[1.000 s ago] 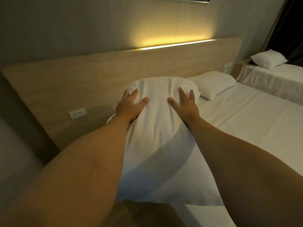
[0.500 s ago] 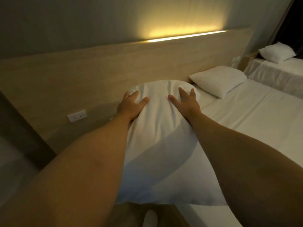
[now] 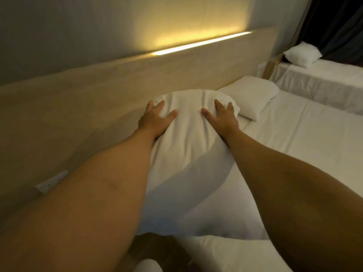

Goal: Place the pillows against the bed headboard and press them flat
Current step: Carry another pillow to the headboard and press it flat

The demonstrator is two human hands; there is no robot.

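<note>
Centre of frame: big white pillow [image 3: 188,146], far end up near the wooden headboard [image 3: 110,99], near end hanging past the mattress edge at lower centre. Left hand [image 3: 156,119] and right hand [image 3: 221,116] flat on its upper part, fingers spread, gripping nothing, denting the cloth. Second pillow [image 3: 253,99] right of centre, touching the first and the headboard. Bare white sheet [image 3: 298,138] open at right. Wall socket [image 3: 52,181] at lower left. Another bed [image 3: 322,79] at upper right across a narrow gap.
</note>
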